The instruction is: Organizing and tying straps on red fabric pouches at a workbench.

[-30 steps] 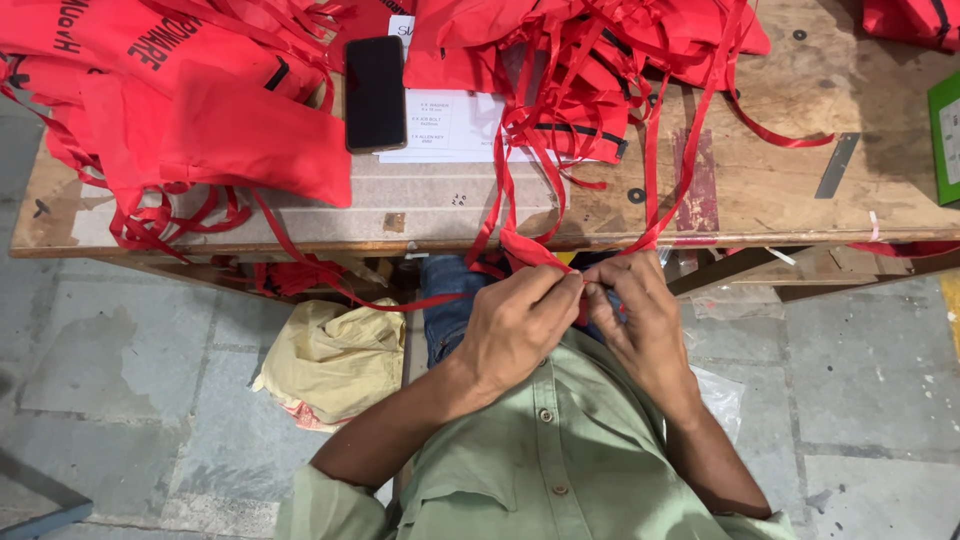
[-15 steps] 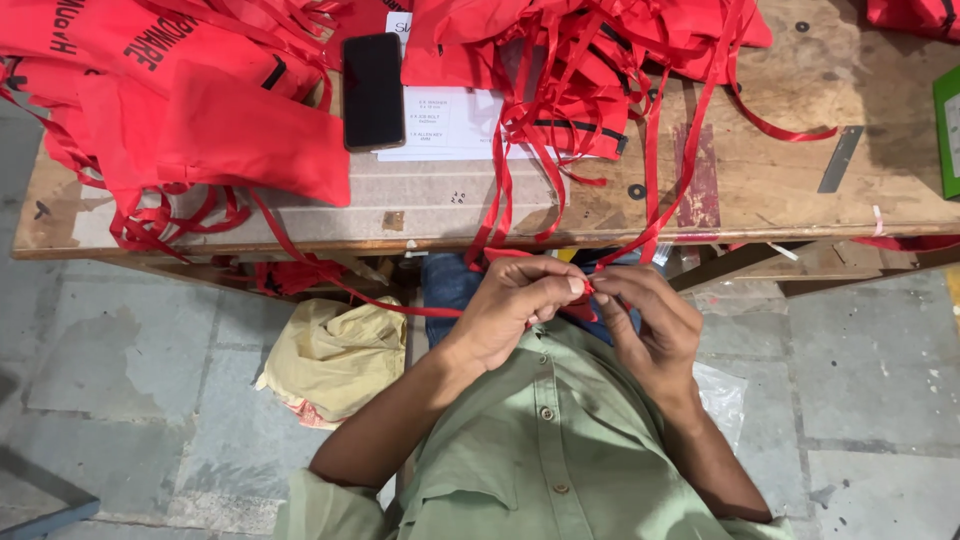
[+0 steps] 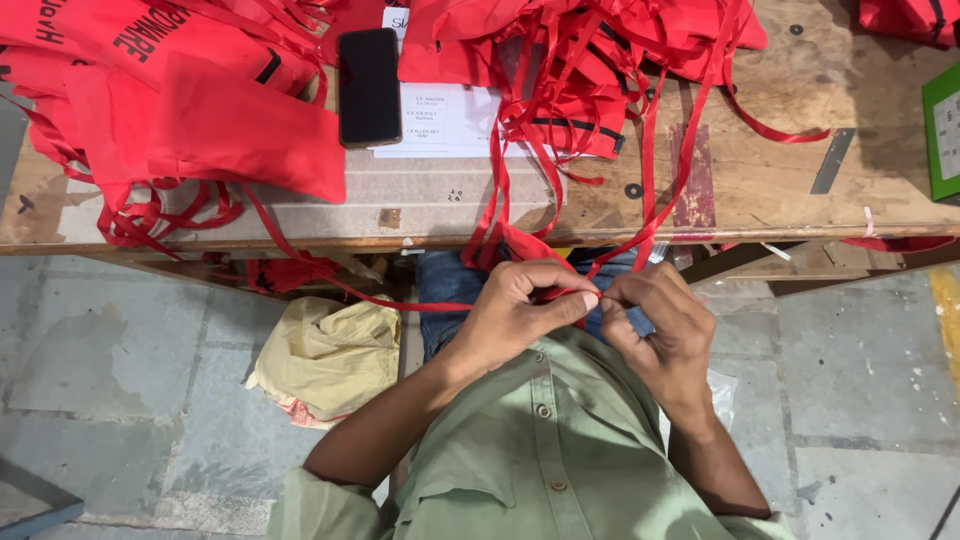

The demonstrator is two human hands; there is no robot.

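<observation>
Both of my hands meet in front of my chest, just below the wooden table's front edge (image 3: 420, 240). My left hand (image 3: 520, 312) pinches a thin red ribbon (image 3: 660, 150) between thumb and fingers. My right hand (image 3: 662, 325) grips the same ribbon right beside it, fingertips touching. The ribbon runs up over the table edge into a tangle of red ribbons and red fabric pieces (image 3: 590, 60). Another strand trails left from my left hand toward the table's underside.
A pile of red cloth bags (image 3: 190, 110) covers the table's left part. A black phone (image 3: 369, 86) lies on white paper sheets (image 3: 440, 120). A green box (image 3: 942, 130) sits at the right edge. A yellowish cloth bundle (image 3: 325, 355) lies on the grey tiled floor.
My hands have shifted slightly lower and apart along the ribbon, and the fingertips now pinch it tightly together. The table items have not moved.
</observation>
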